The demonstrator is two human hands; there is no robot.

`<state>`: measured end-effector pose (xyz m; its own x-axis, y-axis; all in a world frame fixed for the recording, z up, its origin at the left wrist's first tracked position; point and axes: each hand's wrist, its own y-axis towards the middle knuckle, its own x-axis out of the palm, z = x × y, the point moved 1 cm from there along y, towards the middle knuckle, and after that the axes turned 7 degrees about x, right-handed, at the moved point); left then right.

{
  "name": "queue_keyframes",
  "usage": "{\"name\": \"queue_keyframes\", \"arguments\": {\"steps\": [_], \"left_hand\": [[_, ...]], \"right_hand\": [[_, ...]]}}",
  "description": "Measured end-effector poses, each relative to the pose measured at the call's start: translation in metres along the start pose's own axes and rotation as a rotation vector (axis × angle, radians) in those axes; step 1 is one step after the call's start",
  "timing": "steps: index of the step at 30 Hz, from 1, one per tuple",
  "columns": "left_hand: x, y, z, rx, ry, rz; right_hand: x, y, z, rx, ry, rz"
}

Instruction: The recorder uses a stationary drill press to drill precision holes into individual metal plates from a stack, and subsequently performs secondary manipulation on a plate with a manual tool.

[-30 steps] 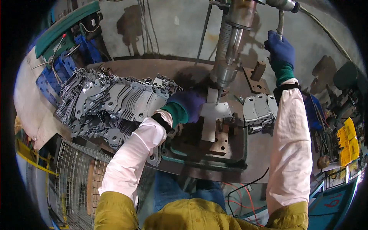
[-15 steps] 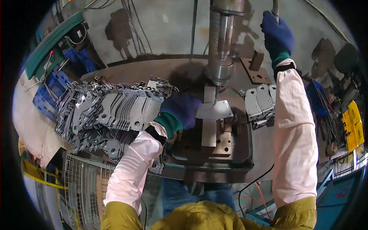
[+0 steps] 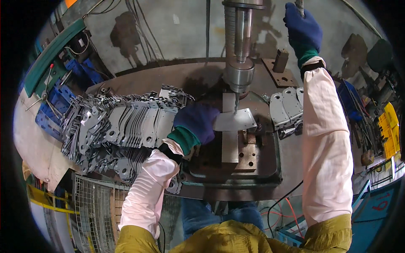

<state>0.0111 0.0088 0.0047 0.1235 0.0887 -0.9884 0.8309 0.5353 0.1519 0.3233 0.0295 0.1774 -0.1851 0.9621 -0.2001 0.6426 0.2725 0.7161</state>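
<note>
Farther forward goes the right hand [image 3: 303, 27] with its lever [image 3: 300, 6], while the left hand [image 3: 196, 122] has edged left, baring more of the grey plate [image 3: 237, 120]. Left fingers look closed on the plate's left end, tips hidden. Just right of them, a metal bar [image 3: 230, 148] runs beneath the plate; a drill bit [image 3: 237, 102] stands at its far edge, contact unclear, below the chuck [image 3: 239, 76]. Stacked plates [image 3: 135, 122] crowd left of those fingers; a smaller pile [image 3: 283, 107] lies well right. Farthest out, right fingers wrap the lever.
</note>
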Motion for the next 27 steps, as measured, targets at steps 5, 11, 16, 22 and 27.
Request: {"name": "queue_keyframes", "arguments": {"steps": [5,11,16,22,27], "left_hand": [[-0.003,0.000,0.002,-0.071,0.005,-0.034],[-0.011,0.000,0.008,-0.099,-0.010,-0.049],[-0.007,0.004,0.004,-0.092,-0.002,-0.083],[-0.007,0.002,0.003,-0.094,-0.016,-0.077],[-0.003,0.001,0.003,-0.104,-0.013,-0.050]], "right_hand": [[-0.001,0.000,-0.002,-0.015,0.004,-0.031],[-0.001,0.003,-0.002,-0.015,-0.047,-0.020],[0.000,0.002,-0.002,0.019,-0.065,0.004],[0.000,0.000,-0.002,-0.004,-0.004,0.040],[0.000,0.001,-0.003,0.033,-0.091,0.051]]}}
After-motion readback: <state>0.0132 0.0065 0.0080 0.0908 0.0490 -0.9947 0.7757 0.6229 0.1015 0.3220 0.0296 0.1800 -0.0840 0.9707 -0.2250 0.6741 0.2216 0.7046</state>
